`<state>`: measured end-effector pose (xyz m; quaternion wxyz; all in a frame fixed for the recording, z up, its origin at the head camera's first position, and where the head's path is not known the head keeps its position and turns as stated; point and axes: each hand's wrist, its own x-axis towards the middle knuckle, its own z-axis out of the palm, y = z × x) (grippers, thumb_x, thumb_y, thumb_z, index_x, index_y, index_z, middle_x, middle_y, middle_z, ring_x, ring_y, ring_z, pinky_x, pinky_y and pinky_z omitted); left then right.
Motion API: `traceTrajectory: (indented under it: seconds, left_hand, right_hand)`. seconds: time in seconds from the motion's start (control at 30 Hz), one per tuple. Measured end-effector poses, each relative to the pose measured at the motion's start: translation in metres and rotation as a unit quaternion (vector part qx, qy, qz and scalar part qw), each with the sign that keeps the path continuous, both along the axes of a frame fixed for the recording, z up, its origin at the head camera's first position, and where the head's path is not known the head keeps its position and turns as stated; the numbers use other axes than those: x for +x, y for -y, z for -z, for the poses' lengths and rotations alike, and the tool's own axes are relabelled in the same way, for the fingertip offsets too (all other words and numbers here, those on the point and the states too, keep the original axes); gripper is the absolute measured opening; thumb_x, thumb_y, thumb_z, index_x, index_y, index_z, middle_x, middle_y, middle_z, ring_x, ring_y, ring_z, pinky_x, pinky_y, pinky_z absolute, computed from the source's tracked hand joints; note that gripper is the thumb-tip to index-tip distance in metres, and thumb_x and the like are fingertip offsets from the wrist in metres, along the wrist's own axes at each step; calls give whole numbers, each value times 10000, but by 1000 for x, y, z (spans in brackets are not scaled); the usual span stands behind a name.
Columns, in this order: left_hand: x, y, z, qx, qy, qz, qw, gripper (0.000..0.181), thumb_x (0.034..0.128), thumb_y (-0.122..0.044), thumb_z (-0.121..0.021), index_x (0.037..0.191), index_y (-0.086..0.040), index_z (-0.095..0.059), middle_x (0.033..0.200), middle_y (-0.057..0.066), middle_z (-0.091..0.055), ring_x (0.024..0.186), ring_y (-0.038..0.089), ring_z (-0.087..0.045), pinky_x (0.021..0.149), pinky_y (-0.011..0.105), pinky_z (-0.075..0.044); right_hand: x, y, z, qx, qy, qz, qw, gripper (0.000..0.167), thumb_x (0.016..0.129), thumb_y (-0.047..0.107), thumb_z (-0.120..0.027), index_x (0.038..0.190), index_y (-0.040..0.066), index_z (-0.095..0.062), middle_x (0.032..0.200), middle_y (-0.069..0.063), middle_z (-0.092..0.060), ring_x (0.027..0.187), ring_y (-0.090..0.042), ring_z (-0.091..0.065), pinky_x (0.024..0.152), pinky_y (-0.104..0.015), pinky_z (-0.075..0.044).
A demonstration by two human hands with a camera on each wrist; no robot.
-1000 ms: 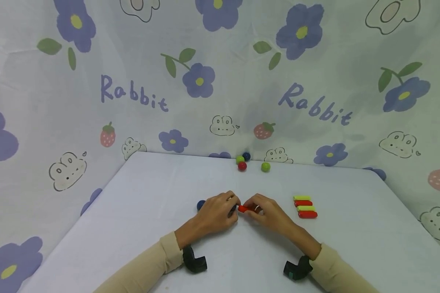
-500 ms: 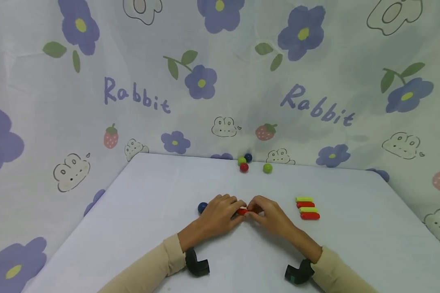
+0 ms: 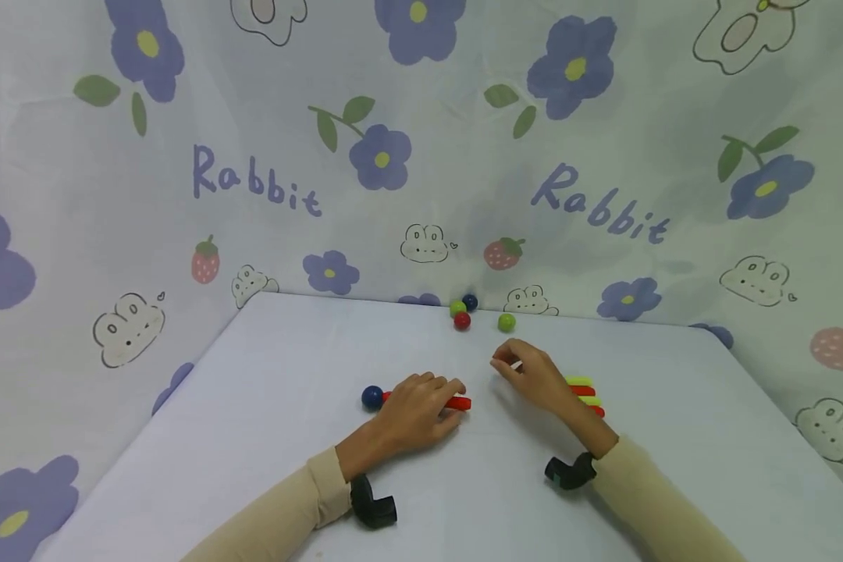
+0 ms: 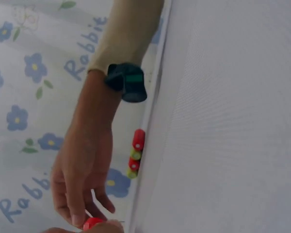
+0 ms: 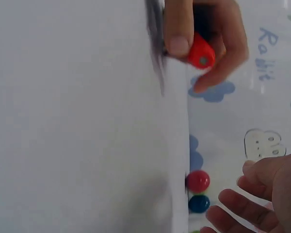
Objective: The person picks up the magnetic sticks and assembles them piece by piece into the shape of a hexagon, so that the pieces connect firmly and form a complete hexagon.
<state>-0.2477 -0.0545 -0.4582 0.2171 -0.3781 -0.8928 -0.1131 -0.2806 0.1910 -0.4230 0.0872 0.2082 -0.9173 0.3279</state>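
In the head view, my left hand (image 3: pixel 416 414) holds a red rod (image 3: pixel 458 403), whose end pokes out past the fingertips. At that hand's other side a dark blue ball (image 3: pixel 372 398) touches a bit of red; the palm covers the middle. The right wrist view shows my left thumb and fingers around the red rod (image 5: pixel 202 53), with something dark blue behind it. My right hand (image 3: pixel 534 378) is lifted off to the right, fingers loosely bent. Nothing is between them in the right wrist view, where the right hand (image 5: pixel 262 199) appears at lower right.
Toward the table's back edge lie a red ball (image 3: pixel 462 321), a green ball (image 3: pixel 457 309), a dark blue ball (image 3: pixel 470 301) and a separate green ball (image 3: pixel 506 322). Yellow and red rods (image 3: pixel 580 382) lie side by side, partly behind my right wrist. A patterned cloth (image 3: pixel 421 195) hangs behind.
My right hand has let go of the red rod and moved up and to the right. The rod stays in my left hand, its end now showing beyond the fingers.
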Motion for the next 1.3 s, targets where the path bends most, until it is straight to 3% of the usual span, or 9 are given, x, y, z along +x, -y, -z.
traceTrajectory:
  seconds: [0.23, 0.47, 0.63, 0.7, 0.77, 0.9, 1.2, 1.3]
  left_hand:
    - [0, 2, 0, -243, -167, 96, 9995, 261, 951, -384, -638, 1172, -254, -689, 941, -53, -660, 831, 124, -570, 716, 283, -463]
    - [3, 7, 2, -216, -118, -33, 9997, 221, 918, -315, -625, 1091, -185, -673, 981, -46, -710, 881, 129, -615, 783, 287, -489]
    - [1, 5, 2, -185, -171, 99, 9996, 282, 957, -426, -618, 1117, -198, -663, 947, -63, -685, 861, 120, -598, 786, 285, -487]
    - [0, 3, 1, -205, -187, 137, 9995, 297, 961, -452, -617, 1135, -215, -665, 941, -72, -676, 858, 115, -594, 785, 284, -483]
    - [-2, 1, 2, -208, -221, 175, 9994, 282, 961, -442, -624, 1134, -224, -670, 936, -71, -670, 854, 115, -594, 780, 281, -479]
    - [-3, -1, 1, -173, -277, 253, 9991, 245, 960, -419, -629, 1094, -221, -684, 933, -56, -664, 845, 124, -593, 772, 285, -467]
    - [-3, 0, 1, -180, -135, 99, 9997, 231, 966, -409, -615, 1076, -222, -694, 948, -59, -680, 869, 120, -609, 813, 301, -465]
    - [-2, 0, 3, -109, -180, 131, 9997, 240, 962, -384, -627, 1130, -224, -689, 982, -58, -697, 903, 122, -633, 839, 300, -476]
  right_hand:
    - [-53, -17, -10, 514, 362, 621, 9961, 174, 988, 142, -611, 1119, 28, -602, 1087, -144, -665, 1010, -284, -645, 845, -419, -554]
    - [-84, -19, -4, 429, 769, 913, 9919, 391, 1006, 122, -558, 1375, -4, -523, 1341, -248, -549, 1182, -400, -603, 937, -482, -530]
    - [-94, -21, -5, 732, 869, 816, 9902, 498, 1038, 137, -490, 1511, 28, -377, 1590, -243, -283, 1440, -450, -337, 1143, -599, -311]
    - [-98, -23, -4, 942, 885, 721, 9890, 487, 1047, 134, -472, 1508, 13, -373, 1603, -237, -276, 1480, -440, -264, 1180, -591, -246]
    - [-100, -25, -2, 1089, 877, 674, 9879, 452, 1042, 124, -482, 1470, -7, -418, 1549, -245, -378, 1445, -429, -344, 1161, -575, -297]
    - [-103, -27, -1, 901, 914, 729, 9890, 380, 1011, 91, -539, 1365, -39, -496, 1335, -260, -574, 1253, -410, -546, 1050, -529, -441]
    - [-107, -19, 4, 630, 1240, 928, 9859, 392, 977, 142, -594, 1318, 4, -460, 1277, -235, -580, 1147, -339, -574, 1011, -475, -472]
    - [-102, -17, 4, 362, 1098, 993, 9883, 384, 969, 127, -606, 1306, -11, -484, 1272, -225, -576, 1149, -341, -568, 1016, -482, -471]
